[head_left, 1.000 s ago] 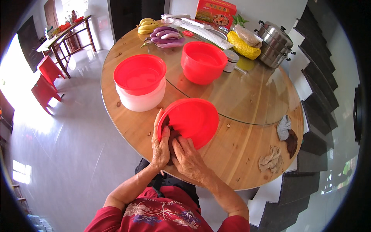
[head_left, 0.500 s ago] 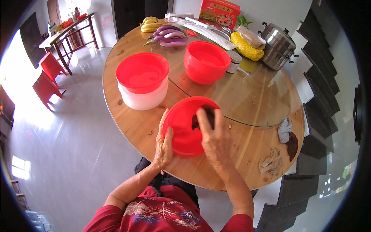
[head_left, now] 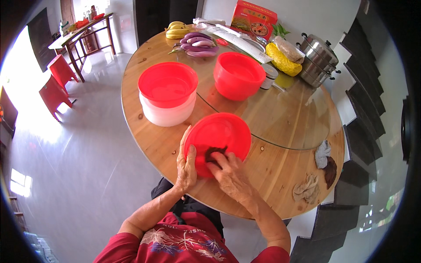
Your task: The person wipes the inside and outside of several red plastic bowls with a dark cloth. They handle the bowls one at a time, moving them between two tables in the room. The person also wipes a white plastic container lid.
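A red plastic bowl (head_left: 234,131) is tilted toward me at the table's near edge. My left hand (head_left: 187,168) grips its left rim, thumb inside and fingers around the outside. Inside the bowl, my right hand (head_left: 229,174) presses a dark brown cloth (head_left: 215,154) against the lower inner wall; its fingers are bent over the cloth. Just beyond stand a red bowl on white ones (head_left: 169,85) at the left and a stack of red bowls (head_left: 240,76) at the right.
On the round wooden table (head_left: 147,131) lies a glass turntable (head_left: 289,118). Eggplants (head_left: 199,45), bananas (head_left: 177,30), a red box (head_left: 253,19), a yellow bag (head_left: 283,60) and a steel steamer pot (head_left: 316,61) stand at the back. Crumpled cloths (head_left: 307,188) lie at the right edge; dark stairs (head_left: 364,131) rise beyond.
My right hand has moved with the brown cloth from the bowl's upper right wall down to its lower inner side. My left hand keeps its hold. The view has shifted slightly.
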Tool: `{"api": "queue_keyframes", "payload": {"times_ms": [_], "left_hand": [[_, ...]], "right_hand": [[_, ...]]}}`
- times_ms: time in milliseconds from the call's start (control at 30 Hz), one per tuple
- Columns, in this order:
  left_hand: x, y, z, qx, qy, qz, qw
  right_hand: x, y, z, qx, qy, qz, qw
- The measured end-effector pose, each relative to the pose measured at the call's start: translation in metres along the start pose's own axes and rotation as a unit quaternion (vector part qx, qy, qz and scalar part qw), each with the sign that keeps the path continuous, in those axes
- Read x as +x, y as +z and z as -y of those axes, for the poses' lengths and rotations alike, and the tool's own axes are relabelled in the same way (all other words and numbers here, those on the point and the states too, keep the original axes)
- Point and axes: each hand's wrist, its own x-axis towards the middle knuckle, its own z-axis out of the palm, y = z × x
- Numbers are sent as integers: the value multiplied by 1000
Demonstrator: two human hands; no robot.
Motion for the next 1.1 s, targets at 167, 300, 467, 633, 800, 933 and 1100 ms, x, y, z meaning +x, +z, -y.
{"api": "queue_keyframes", "payload": {"times_ms": [167,300,467,633,800,933,1100], "left_hand": [[-9,3,-4,27,74,41,996],[-17,3,-7,-37,70,53,995],[-29,-10,-53,-17,117,43,992],[-36,-35,-99,27,142,18,989],[-46,-67,-83,146,64,-71,985],[-61,-115,-29,-2,9,-134,991],[-27,-163,-54,-334,63,-221,914]], "right_hand": [[-6,-6,1,35,130,-12,991],[-4,5,22,310,94,-92,941],[-1,-18,43,60,-51,-159,984],[6,-12,34,-100,-167,-240,951],[49,-11,74,-19,-209,-286,935],[93,9,120,77,-242,-272,928],[151,35,150,56,-283,-191,938]]}}
